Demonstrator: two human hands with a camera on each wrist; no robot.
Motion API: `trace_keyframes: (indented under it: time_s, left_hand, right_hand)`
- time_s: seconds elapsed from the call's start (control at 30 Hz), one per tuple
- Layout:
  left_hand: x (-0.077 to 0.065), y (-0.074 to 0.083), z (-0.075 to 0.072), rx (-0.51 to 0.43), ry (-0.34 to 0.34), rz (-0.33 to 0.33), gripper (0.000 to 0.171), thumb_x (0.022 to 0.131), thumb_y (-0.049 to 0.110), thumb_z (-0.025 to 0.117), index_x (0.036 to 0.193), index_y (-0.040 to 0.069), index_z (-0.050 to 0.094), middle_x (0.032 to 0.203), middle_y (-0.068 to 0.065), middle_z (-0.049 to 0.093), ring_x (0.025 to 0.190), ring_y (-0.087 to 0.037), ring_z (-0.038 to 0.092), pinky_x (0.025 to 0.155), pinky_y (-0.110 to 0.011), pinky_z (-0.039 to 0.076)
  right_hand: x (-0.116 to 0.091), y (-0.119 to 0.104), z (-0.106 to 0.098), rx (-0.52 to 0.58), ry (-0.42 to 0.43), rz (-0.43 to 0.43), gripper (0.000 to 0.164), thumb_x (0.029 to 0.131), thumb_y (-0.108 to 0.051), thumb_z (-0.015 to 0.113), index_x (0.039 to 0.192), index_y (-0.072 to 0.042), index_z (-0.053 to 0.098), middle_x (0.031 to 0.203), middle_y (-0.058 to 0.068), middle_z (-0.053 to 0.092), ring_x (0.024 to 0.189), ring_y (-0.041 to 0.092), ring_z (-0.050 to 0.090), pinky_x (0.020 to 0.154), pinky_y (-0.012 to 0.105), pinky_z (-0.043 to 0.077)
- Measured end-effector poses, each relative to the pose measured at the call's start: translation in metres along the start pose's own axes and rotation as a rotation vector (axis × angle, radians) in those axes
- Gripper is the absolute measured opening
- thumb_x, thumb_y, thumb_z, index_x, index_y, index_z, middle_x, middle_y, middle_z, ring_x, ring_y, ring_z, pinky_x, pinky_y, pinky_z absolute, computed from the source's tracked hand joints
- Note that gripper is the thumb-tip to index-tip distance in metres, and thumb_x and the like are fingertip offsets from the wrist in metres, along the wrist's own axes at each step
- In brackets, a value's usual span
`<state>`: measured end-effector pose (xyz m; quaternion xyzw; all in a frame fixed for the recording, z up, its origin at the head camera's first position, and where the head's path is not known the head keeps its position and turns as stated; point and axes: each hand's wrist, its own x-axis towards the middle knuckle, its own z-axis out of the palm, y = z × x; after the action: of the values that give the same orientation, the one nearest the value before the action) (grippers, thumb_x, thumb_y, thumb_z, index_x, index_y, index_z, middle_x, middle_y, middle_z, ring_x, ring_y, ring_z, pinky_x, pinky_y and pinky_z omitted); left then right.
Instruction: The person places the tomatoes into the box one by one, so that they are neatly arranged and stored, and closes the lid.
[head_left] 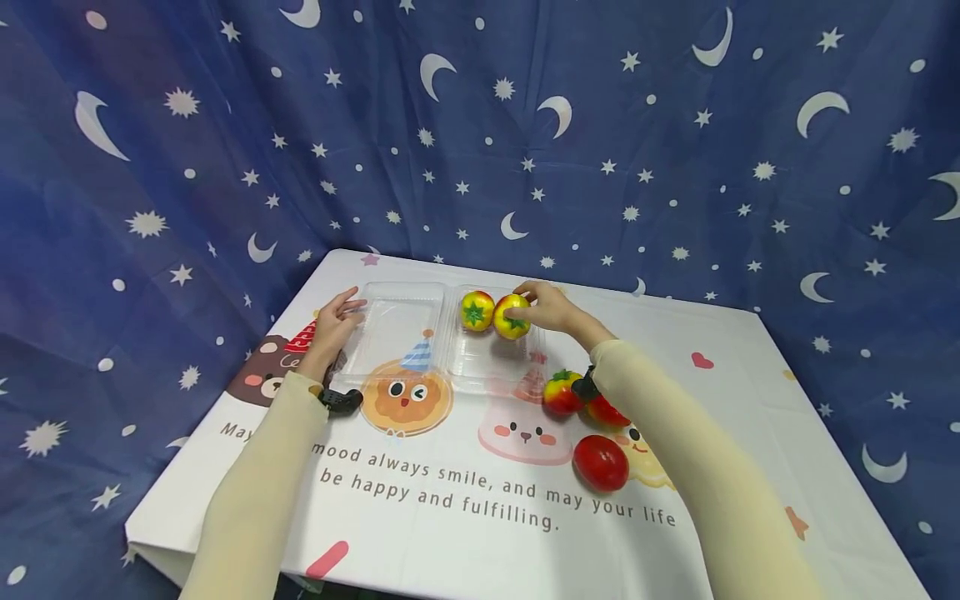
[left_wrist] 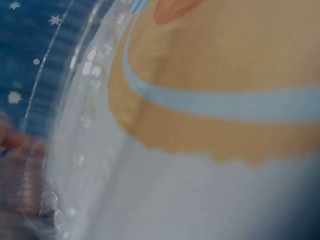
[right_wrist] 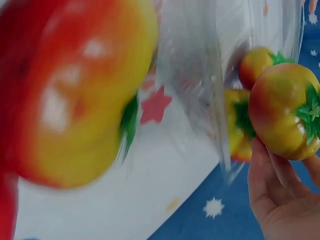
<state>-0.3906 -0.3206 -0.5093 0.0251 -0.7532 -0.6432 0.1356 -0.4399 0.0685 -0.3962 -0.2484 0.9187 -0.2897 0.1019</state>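
Observation:
An opened clear plastic clamshell box [head_left: 405,289] lies on the table, its two halves side by side. My left hand [head_left: 335,327] is at the outer edge of the left half, fingers loosely extended; the left wrist view catches its fingers [left_wrist: 27,175] behind the clear plastic. My right hand [head_left: 551,310] grips a yellow-red toy tomato [right_wrist: 285,111] with a green leafy top, over the right half. Inside that half sit a yellow-red tomato [head_left: 477,311] and another tomato [right_wrist: 239,125], which the held one hides in the head view.
Near my right forearm lie a red-yellow tomato [head_left: 562,393], a partly covered red one [head_left: 606,412] and a plain red one [head_left: 600,463]. A printed white cloth [head_left: 420,542] covers the table. Behind hangs a blue curtain [head_left: 480,125] with moons and stars.

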Motion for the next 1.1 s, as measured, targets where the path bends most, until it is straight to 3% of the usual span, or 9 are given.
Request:
trace_keyframes:
  time_s: [0.17, 0.23, 0.37, 0.43, 0.7, 1.1]
  left_hand:
    - [-0.012, 0.018, 0.004, 0.013, -0.013, -0.007, 0.06, 0.093, -0.006, 0.053, 0.15, -0.001, 0.037, 0.139, -0.032, 0.049, 0.118, -0.046, 0.049, 0.076, -0.016, 0.043]
    - [-0.009, 0.01, 0.005, 0.027, -0.005, 0.005, 0.06, 0.093, -0.004, 0.053, 0.151, 0.001, 0.037, 0.139, -0.03, 0.05, 0.116, -0.043, 0.051, 0.077, -0.016, 0.042]
    - [0.006, -0.011, 0.004, 0.05, 0.015, 0.02, 0.06, 0.094, -0.001, 0.054, 0.152, 0.007, 0.038, 0.138, -0.024, 0.054, 0.106, -0.023, 0.055, 0.076, -0.015, 0.041]
    - [0.008, -0.013, 0.003, 0.051, 0.014, 0.018, 0.06, 0.094, 0.0, 0.054, 0.152, 0.008, 0.038, 0.139, -0.023, 0.054, 0.103, -0.019, 0.054, 0.076, -0.014, 0.042]
    - [-0.009, 0.013, 0.0, -0.011, -0.009, 0.003, 0.06, 0.092, -0.008, 0.053, 0.15, 0.001, 0.038, 0.138, -0.032, 0.05, 0.112, -0.04, 0.051, 0.074, -0.014, 0.044]
    - [-0.011, 0.018, 0.003, 0.02, 0.009, -0.005, 0.061, 0.092, -0.007, 0.053, 0.15, 0.003, 0.039, 0.138, -0.031, 0.051, 0.108, -0.035, 0.053, 0.073, -0.012, 0.043]
  right_hand:
    - [0.009, -0.005, 0.017, 0.003, 0.0, -0.046, 0.054, 0.089, -0.029, 0.068, 0.132, 0.002, 0.057, 0.128, 0.022, 0.059, 0.117, 0.035, 0.053, 0.099, 0.045, 0.046]
    - [0.011, -0.005, 0.022, 0.004, 0.001, -0.056, 0.053, 0.089, -0.028, 0.069, 0.131, 0.002, 0.057, 0.126, 0.022, 0.06, 0.117, 0.035, 0.054, 0.098, 0.044, 0.047]
    - [0.013, -0.007, 0.027, -0.018, 0.01, -0.067, 0.053, 0.088, -0.028, 0.071, 0.131, 0.001, 0.057, 0.124, 0.021, 0.061, 0.113, 0.033, 0.056, 0.095, 0.041, 0.049]
    - [0.013, -0.008, 0.029, -0.014, 0.011, -0.066, 0.053, 0.088, -0.027, 0.071, 0.131, 0.001, 0.057, 0.123, 0.021, 0.062, 0.111, 0.032, 0.057, 0.094, 0.04, 0.05]
    - [0.017, -0.008, 0.047, -0.017, 0.008, -0.102, 0.054, 0.085, -0.023, 0.075, 0.128, 0.004, 0.058, 0.125, 0.021, 0.062, 0.115, 0.032, 0.057, 0.099, 0.038, 0.047]
    - [0.019, -0.013, 0.061, -0.054, 0.063, -0.125, 0.055, 0.077, -0.019, 0.084, 0.12, 0.002, 0.059, 0.118, 0.02, 0.063, 0.107, 0.031, 0.058, 0.094, 0.039, 0.048]
